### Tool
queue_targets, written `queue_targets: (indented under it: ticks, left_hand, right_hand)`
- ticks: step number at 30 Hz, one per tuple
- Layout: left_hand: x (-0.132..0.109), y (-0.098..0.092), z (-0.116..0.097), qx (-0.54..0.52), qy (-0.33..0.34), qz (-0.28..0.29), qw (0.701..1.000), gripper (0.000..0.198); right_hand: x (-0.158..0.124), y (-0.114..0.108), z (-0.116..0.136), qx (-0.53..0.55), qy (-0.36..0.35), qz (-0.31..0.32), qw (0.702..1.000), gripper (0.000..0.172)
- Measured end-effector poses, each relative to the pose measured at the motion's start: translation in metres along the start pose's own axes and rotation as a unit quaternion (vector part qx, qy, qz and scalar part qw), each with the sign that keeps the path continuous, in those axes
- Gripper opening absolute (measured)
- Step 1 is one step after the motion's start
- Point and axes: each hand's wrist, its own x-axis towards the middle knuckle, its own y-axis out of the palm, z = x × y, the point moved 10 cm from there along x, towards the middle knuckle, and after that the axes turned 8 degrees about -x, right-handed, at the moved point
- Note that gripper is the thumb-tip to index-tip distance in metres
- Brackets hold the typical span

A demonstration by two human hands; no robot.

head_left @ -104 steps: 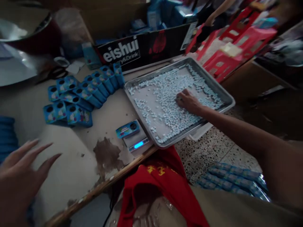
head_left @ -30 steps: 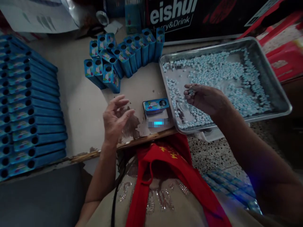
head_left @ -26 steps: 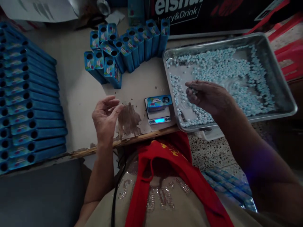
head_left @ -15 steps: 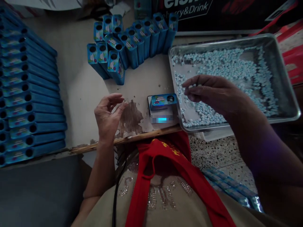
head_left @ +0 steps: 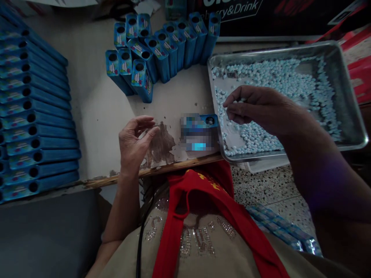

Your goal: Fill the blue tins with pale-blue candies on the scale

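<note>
My right hand (head_left: 255,108) hovers over the left part of a metal tray (head_left: 355,100), its thumb and fingers closed on a few small pale-blue candies. Many more of these candies (head_left: 285,79) lie spread in the tray. To the left, above the table edge, my left hand (head_left: 136,143) is open, with thumb and fingers apart and nothing in them. Between my hands, a blue candy box (head_left: 210,121) lies on a small digital scale (head_left: 199,146) with a lit display. The box's round hole faces up, close to the tray's rim. Pixelation blurs part of both.
Several blue boxes (head_left: 159,56) with round holes stand grouped at the back of the table. A long row of similar boxes (head_left: 43,141) fills the left side. A black printed panel (head_left: 278,19) stands behind the tray. The table's worn wooden edge (head_left: 174,167) runs before me.
My right hand has risen slightly in the picture, its fingers still closed. My left hand has shifted a little to the right. Box and scale stay in place.
</note>
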Motion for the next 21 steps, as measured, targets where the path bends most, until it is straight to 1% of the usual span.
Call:
queue_targets:
  ticks: [5, 8, 10, 12, 13, 15, 16, 17, 18, 19, 20, 21]
  left_hand:
    - [0.000, 0.010, -0.001, -0.011, -0.011, 0.018, 1.000, 0.035]
    - [-0.002, 0.022, -0.002, -0.025, -0.011, 0.043, 0.999, 0.043]
    - [-0.004, 0.033, 0.000, -0.021, -0.013, 0.058, 0.998, 0.051]
    - [-0.007, 0.048, 0.004, -0.005, -0.006, 0.064, 0.998, 0.061]
    - [-0.007, 0.058, 0.005, 0.003, 0.004, 0.069, 0.998, 0.065]
    - [-0.007, 0.082, 0.007, 0.021, 0.031, 0.098, 0.995, 0.066]
    - [-0.005, 0.095, 0.006, 0.032, 0.045, 0.122, 0.991, 0.062]
    - [-0.003, 0.108, 0.004, 0.044, 0.059, 0.149, 0.986, 0.056]
    - [0.000, 0.119, -0.002, 0.058, 0.076, 0.173, 0.980, 0.050]
    - [0.005, 0.128, -0.011, 0.074, 0.100, 0.191, 0.974, 0.047]
    - [0.010, 0.136, -0.026, 0.090, 0.132, 0.203, 0.966, 0.045]
    - [0.014, 0.143, -0.044, 0.109, 0.172, 0.211, 0.956, 0.045]
  right_hand:
    - [0.002, -0.001, 0.010, -0.006, -0.015, 0.008, 1.000, 0.010]
    - [-0.001, -0.005, 0.016, -0.013, -0.023, 0.005, 1.000, 0.007]
    - [-0.004, -0.015, 0.018, -0.038, -0.035, -0.013, 0.999, 0.005]
    - [-0.010, -0.029, 0.016, -0.114, -0.050, -0.050, 0.991, 0.006]
    - [-0.014, -0.037, 0.014, -0.172, -0.060, -0.078, 0.980, 0.010]
    - [-0.022, -0.051, 0.006, -0.279, -0.076, -0.149, 0.946, 0.026]
    - [-0.026, -0.056, 0.000, -0.302, -0.078, -0.180, 0.933, 0.032]
    - [-0.028, -0.059, -0.010, -0.292, -0.070, -0.204, 0.932, 0.033]
    - [-0.029, -0.060, -0.024, -0.247, -0.054, -0.216, 0.943, 0.029]
    - [-0.029, -0.058, -0.040, -0.175, -0.033, -0.218, 0.960, 0.023]
    - [-0.027, -0.054, -0.056, -0.087, -0.011, -0.214, 0.973, 0.022]
    - [-0.024, -0.048, -0.071, 0.004, 0.008, -0.210, 0.978, 0.029]
